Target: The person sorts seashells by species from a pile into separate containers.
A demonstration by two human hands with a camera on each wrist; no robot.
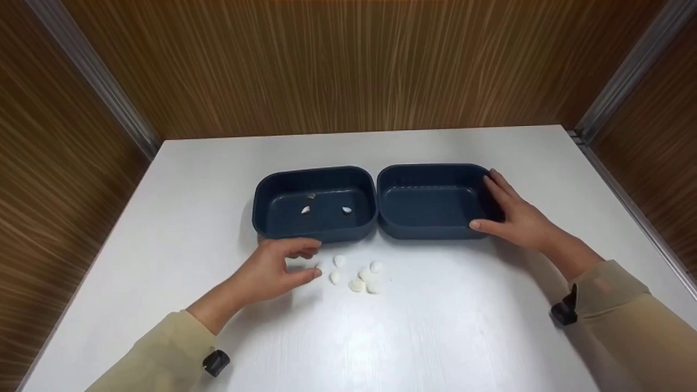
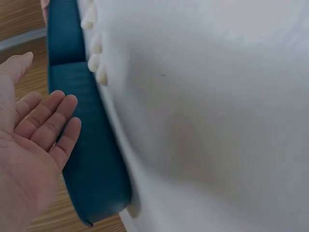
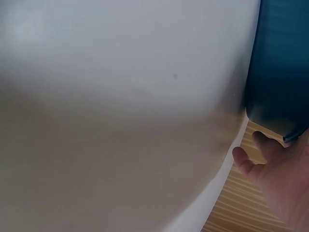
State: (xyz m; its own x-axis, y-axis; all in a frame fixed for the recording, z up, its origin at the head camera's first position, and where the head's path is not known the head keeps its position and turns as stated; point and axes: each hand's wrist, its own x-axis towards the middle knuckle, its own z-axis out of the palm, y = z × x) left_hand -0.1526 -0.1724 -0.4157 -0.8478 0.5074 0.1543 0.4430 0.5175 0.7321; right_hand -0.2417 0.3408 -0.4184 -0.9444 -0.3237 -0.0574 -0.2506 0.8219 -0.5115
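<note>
Two dark blue bins stand side by side. The left bin holds a few small shell-like pieces; nothing lies in the right bin. In front of the left bin lie several small white pieces, also seen in the left wrist view along the bins. The left hand, fingers relaxed and slightly bent, is at the left bin's front edge, beside the white pieces; its palm is bare in the left wrist view. The right hand rests on the right bin's right end, thumb at the front rim, fingers extended along the side.
The bins stand on a white table. Wood-patterned panels rise behind it and at both sides, with metal strips at the corners. Each sleeve has a black clip-like piece near the wrist.
</note>
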